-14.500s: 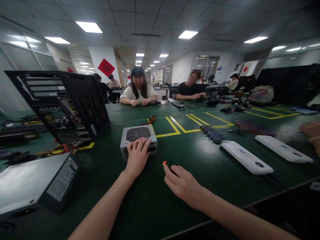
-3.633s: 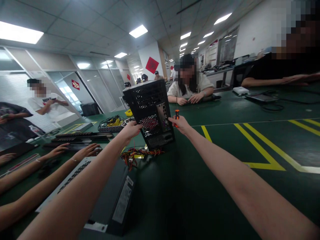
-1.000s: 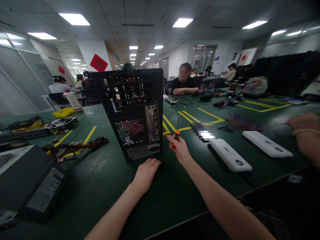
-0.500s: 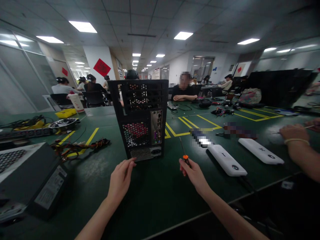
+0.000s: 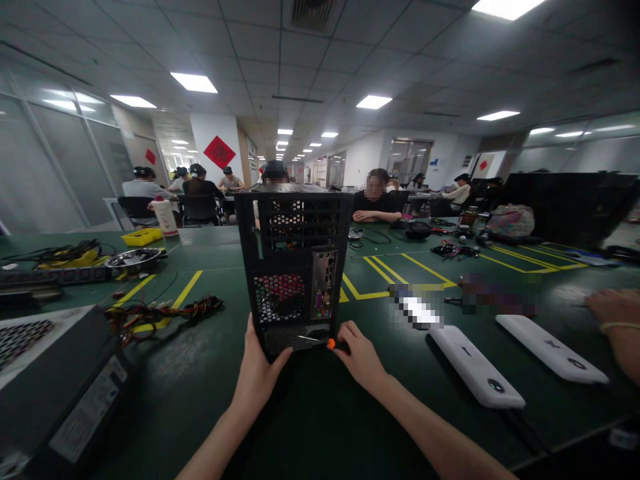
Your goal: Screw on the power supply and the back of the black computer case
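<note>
The left hand (image 5: 257, 377) is wrapped round the case's lower left corner, thumb across the front, while the right hand (image 5: 361, 355) pinches a screwdriver (image 5: 331, 344), its shaft pointing left across the bottom panel. The case (image 5: 279, 260) stands upright between them on the green worktop (image 5: 195, 373). To its left lie bundled wires (image 5: 165, 313), with a metal box (image 5: 60, 373) nearer; to the right are two white devices (image 5: 475, 367). At far left, a cup (image 5: 165, 219) stands just beside a yellow tray (image 5: 142, 237); beyond the case sits a person in black (image 5: 376, 208).
</note>
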The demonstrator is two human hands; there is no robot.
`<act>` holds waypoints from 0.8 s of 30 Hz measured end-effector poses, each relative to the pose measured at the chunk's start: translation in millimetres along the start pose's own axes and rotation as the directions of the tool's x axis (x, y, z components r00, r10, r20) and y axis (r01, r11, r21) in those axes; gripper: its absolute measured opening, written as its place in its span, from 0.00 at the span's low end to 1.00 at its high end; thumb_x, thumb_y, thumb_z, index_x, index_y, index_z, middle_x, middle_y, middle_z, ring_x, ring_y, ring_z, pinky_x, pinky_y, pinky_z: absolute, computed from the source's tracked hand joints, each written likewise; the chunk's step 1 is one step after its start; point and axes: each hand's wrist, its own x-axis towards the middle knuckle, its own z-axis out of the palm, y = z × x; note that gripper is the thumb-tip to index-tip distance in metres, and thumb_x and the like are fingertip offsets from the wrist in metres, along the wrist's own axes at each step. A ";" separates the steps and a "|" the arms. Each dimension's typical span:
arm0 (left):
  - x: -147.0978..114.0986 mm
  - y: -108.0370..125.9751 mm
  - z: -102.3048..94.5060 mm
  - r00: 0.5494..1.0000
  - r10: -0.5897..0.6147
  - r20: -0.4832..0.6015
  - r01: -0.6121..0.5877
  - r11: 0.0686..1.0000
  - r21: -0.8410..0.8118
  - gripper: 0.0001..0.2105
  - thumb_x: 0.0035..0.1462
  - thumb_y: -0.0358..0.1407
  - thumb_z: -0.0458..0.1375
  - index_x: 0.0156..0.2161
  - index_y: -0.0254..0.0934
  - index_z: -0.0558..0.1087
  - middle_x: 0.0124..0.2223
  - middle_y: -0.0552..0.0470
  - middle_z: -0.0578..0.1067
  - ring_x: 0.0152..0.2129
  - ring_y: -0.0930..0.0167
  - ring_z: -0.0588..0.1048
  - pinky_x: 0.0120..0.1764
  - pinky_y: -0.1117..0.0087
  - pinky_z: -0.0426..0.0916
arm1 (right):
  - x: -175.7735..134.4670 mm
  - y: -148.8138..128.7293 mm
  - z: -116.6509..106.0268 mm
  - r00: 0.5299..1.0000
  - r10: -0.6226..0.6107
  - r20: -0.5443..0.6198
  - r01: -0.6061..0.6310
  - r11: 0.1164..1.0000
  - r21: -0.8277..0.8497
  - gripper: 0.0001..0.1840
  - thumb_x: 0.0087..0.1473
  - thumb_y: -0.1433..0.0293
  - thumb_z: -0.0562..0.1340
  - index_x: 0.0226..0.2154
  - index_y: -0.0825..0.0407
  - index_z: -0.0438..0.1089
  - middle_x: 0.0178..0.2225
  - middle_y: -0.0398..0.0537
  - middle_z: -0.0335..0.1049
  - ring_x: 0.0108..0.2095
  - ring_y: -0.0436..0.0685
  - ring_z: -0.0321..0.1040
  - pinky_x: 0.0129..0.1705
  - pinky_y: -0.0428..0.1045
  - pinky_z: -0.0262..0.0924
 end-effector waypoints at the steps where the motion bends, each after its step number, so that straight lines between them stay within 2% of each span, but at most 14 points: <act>1: 3.0 0.0 4.2 1.000 0.014 -0.021 -0.014 1.000 0.022 0.41 0.44 0.40 0.58 0.59 0.37 0.40 0.57 0.41 0.53 0.54 0.60 0.55 0.52 0.55 0.55 | 2.4 1.4 2.9 1.000 0.001 -0.011 -0.001 1.000 -0.017 0.06 0.47 0.73 0.58 0.27 0.50 0.58 0.33 0.43 0.60 0.30 0.52 0.61 0.31 0.47 0.58; 6: 11.2 -5.1 16.5 0.976 0.129 -0.176 -0.104 0.984 0.142 0.42 0.41 0.41 0.60 0.58 0.35 0.42 0.53 0.40 0.54 0.51 0.57 0.55 0.49 0.50 0.55 | 6.6 3.9 9.5 0.999 -0.014 -0.048 0.010 0.997 -0.081 0.06 0.48 0.73 0.57 0.28 0.50 0.56 0.28 0.41 0.61 0.27 0.51 0.61 0.27 0.46 0.56; 10: 12.5 -4.8 19.7 0.954 0.206 -0.218 -0.156 0.961 0.227 0.46 0.40 0.44 0.60 0.59 0.33 0.38 0.53 0.38 0.53 0.50 0.56 0.55 0.49 0.51 0.54 | 4.7 1.4 11.9 0.997 -0.021 -0.078 0.011 0.992 -0.122 0.05 0.49 0.71 0.56 0.28 0.50 0.56 0.28 0.41 0.62 0.26 0.51 0.62 0.26 0.45 0.55; 19: -3.1 2.9 28.3 0.970 0.127 -0.208 -0.040 0.925 0.378 0.55 0.37 0.48 0.60 0.58 0.21 0.29 0.53 0.27 0.52 0.49 0.50 0.54 0.47 0.47 0.53 | -1.7 -4.3 22.3 0.984 0.008 -0.180 -0.037 0.987 -0.159 0.07 0.52 0.64 0.54 0.30 0.50 0.56 0.29 0.44 0.65 0.28 0.54 0.64 0.27 0.46 0.53; 24: -10.6 14.7 42.0 0.963 0.064 -0.263 0.053 0.907 0.417 0.58 0.36 0.49 0.60 0.57 0.20 0.25 0.56 0.24 0.47 0.51 0.48 0.52 0.48 0.48 0.53 | -5.0 -8.8 24.9 0.972 0.036 -0.232 -0.073 0.986 -0.151 0.08 0.52 0.64 0.55 0.28 0.50 0.56 0.27 0.43 0.66 0.27 0.54 0.65 0.27 0.46 0.53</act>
